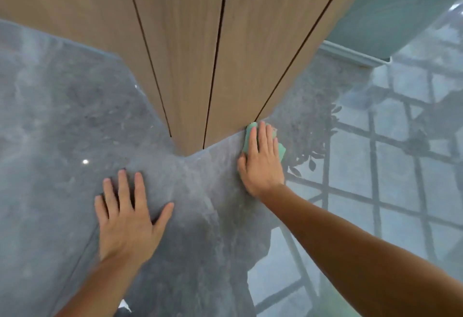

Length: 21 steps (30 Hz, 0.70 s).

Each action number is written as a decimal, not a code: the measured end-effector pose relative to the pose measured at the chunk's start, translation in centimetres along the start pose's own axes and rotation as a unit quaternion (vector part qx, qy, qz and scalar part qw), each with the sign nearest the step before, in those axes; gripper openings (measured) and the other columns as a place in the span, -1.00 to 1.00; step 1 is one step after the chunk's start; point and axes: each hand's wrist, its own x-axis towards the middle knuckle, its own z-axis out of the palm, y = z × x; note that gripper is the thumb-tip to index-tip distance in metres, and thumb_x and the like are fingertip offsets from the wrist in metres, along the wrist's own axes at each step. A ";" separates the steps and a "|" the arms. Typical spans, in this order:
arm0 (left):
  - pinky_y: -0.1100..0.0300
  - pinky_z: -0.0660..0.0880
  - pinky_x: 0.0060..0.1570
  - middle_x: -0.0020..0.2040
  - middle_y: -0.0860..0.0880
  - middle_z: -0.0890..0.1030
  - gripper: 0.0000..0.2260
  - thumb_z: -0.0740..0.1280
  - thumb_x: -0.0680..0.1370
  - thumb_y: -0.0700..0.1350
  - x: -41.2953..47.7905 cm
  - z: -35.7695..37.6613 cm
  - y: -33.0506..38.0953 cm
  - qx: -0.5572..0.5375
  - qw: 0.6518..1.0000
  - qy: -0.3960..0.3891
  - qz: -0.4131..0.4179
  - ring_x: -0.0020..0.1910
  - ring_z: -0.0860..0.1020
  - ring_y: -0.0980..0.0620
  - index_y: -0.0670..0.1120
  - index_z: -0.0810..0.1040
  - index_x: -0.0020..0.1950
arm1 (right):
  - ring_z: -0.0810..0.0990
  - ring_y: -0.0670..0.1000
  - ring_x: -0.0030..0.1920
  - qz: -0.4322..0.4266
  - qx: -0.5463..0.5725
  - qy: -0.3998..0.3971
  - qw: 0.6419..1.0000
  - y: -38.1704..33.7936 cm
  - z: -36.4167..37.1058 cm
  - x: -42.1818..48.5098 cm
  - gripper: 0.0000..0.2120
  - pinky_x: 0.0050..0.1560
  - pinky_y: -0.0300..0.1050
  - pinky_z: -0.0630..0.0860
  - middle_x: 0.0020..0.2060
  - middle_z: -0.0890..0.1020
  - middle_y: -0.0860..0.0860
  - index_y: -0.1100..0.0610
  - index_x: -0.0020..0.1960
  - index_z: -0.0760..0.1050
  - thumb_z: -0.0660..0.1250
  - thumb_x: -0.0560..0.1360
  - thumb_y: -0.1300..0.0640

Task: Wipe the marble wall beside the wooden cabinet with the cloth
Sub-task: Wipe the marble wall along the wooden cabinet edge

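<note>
A grey, glossy marble wall (205, 191) fills the lower part of the view. The wooden cabinet (190, 53), with dark vertical gaps between its panels, meets it above. My right hand (261, 164) lies flat on a green cloth (281, 150) and presses it on the marble right at the cabinet's lower edge. Only the cloth's edges show around the fingers. My left hand (126, 212) rests flat on the marble to the lower left, fingers spread, holding nothing.
The marble at the right reflects a window grid (375, 191) and leafy plants (315, 136). A pale teal panel (400, 16) stands at the upper right behind the cabinet. A small light spot (85, 161) glints on the marble at the left.
</note>
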 end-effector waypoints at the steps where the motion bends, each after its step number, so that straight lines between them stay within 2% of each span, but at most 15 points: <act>1: -0.34 0.11 0.48 0.58 -0.31 0.21 -0.19 0.03 0.49 0.35 -0.1 0.4 0.0 0.004 1.000 0.001 -0.004 0.55 0.15 -0.41 -0.17 0.19 0.58 | -0.17 0.25 0.57 0.000 0.014 0.002 1.000 -2.1 0.5 -1.3 -0.29 0.56 0.23 -0.10 0.57 -0.07 0.28 0.23 0.57 -0.05 0.02 0.55 -0.11; 3: -0.31 0.06 0.51 0.61 -0.27 0.16 -0.20 0.02 0.50 0.35 -0.2 0.8 0.0 0.014 1.000 -0.001 -0.012 0.57 0.10 -0.37 -0.12 0.13 0.60 | -0.10 0.25 0.57 -0.073 0.055 -0.017 0.996 -6.7 2.1 -4.6 -0.32 0.54 0.21 -0.08 0.56 0.02 0.29 0.21 0.55 0.09 0.05 0.54 -0.12; 5: -0.29 0.04 0.52 0.62 -0.24 0.14 -0.21 0.03 0.50 0.35 0.0 1.2 -0.1 0.016 1.000 0.010 -0.011 0.58 0.09 -0.35 -0.09 0.11 0.61 | 0.03 0.20 0.57 -0.216 0.051 -0.044 0.974 -8.8 3.3 -6.9 -0.39 0.54 0.21 0.05 0.55 0.14 0.24 0.20 0.52 0.19 0.06 0.55 -0.07; 7: -0.27 0.03 0.53 0.63 -0.22 0.13 -0.21 0.00 0.51 0.37 0.1 1.4 -0.3 0.026 1.000 0.010 -0.010 0.59 0.07 -0.33 -0.07 0.08 0.61 | 0.07 0.14 0.57 -0.335 0.033 -0.058 0.940 -6.0 2.7 -5.7 -0.42 0.55 0.15 0.09 0.55 0.19 0.17 0.18 0.53 0.18 0.07 0.54 0.02; 8: -0.27 0.02 0.53 0.63 -0.21 0.12 -0.22 -0.02 0.51 0.37 0.2 1.4 -0.3 0.025 1.000 0.007 -0.013 0.59 0.06 -0.32 -0.06 0.07 0.61 | 0.05 0.12 0.57 -0.347 0.020 -0.044 0.937 -3.4 2.1 -4.3 -0.40 0.56 0.13 0.06 0.56 0.18 0.15 0.17 0.54 0.15 0.08 0.52 0.05; 9: -0.26 0.02 0.53 0.63 -0.21 0.12 -0.22 -0.04 0.51 0.38 0.1 1.5 -0.3 0.022 1.000 0.009 -0.016 0.59 0.05 -0.32 -0.06 0.06 0.61 | 0.02 0.12 0.58 -0.310 0.015 -0.034 0.950 -0.5 1.3 -2.9 -0.38 0.56 0.15 0.04 0.57 0.15 0.14 0.17 0.56 0.12 0.09 0.51 0.07; 11: -0.26 0.01 0.54 0.63 -0.21 0.12 -0.22 -0.03 0.51 0.38 0.0 1.5 -0.2 0.021 0.999 0.015 -0.020 0.60 0.05 -0.32 -0.07 0.06 0.61 | -0.05 0.13 0.58 -0.136 0.028 0.014 0.990 6.0 -0.2 0.6 -0.37 0.54 0.18 0.04 0.58 0.08 0.14 0.17 0.57 0.04 0.10 0.53 0.12; 13: -0.27 0.01 0.54 0.63 -0.22 0.12 -0.22 -0.01 0.52 0.37 0.0 1.4 0.0 0.016 0.999 0.020 -0.020 0.59 0.05 -0.32 -0.08 0.07 0.61 | -0.09 0.16 0.58 0.020 0.029 0.027 0.999 10.4 -1.9 2.9 -0.38 0.54 0.18 0.00 0.59 0.02 0.16 0.18 0.58 -0.02 0.10 0.57 0.14; 14: -0.27 0.01 0.53 0.63 -0.22 0.12 -0.22 -0.01 0.52 0.36 -0.1 1.4 0.1 0.017 0.999 0.023 -0.017 0.59 0.05 -0.33 -0.08 0.07 0.61 | -0.10 0.18 0.58 0.061 0.027 0.029 0.997 10.8 -2.2 3.2 -0.39 0.55 0.18 -0.02 0.59 0.01 0.16 0.19 0.58 -0.03 0.09 0.58 0.13; 16: -0.27 0.00 0.54 0.63 -0.23 0.12 -0.22 -0.02 0.52 0.36 -0.1 1.4 0.0 0.021 0.999 0.031 -0.018 0.59 0.05 -0.33 -0.08 0.08 0.61 | -0.10 0.23 0.57 0.075 0.023 0.044 0.996 8.0 -1.4 2.4 -0.38 0.54 0.19 -0.02 0.59 0.02 0.18 0.22 0.57 -0.01 0.09 0.57 0.10; 18: -0.26 0.00 0.54 0.63 -0.23 0.12 -0.22 -0.02 0.51 0.37 0.0 1.5 0.0 0.021 0.999 0.035 -0.017 0.60 0.05 -0.32 -0.07 0.08 0.61 | -0.07 0.22 0.57 -0.001 0.022 0.044 0.999 2.4 0.4 -0.6 -0.36 0.53 0.22 0.04 0.58 0.09 0.16 0.20 0.56 0.06 0.08 0.52 0.06; 20: -0.27 0.01 0.53 0.62 -0.23 0.13 -0.22 0.00 0.51 0.36 0.0 1.5 0.0 0.022 0.999 0.037 -0.015 0.59 0.06 -0.33 -0.08 0.09 0.61 | -0.01 0.17 0.58 -0.166 0.032 0.019 0.985 -3.5 2.8 -4.6 -0.34 0.52 0.23 0.11 0.56 0.18 0.11 0.14 0.55 0.14 0.08 0.46 0.03; 21: -0.27 0.01 0.53 0.62 -0.24 0.14 -0.22 0.02 0.51 0.36 0.1 1.5 0.0 0.022 0.999 0.039 -0.015 0.59 0.07 -0.34 -0.09 0.10 0.60 | 0.01 0.15 0.58 -0.258 0.033 -0.003 0.966 -5.5 3.3 -6.1 -0.35 0.53 0.20 0.10 0.56 0.21 0.09 0.12 0.54 0.17 0.09 0.46 0.03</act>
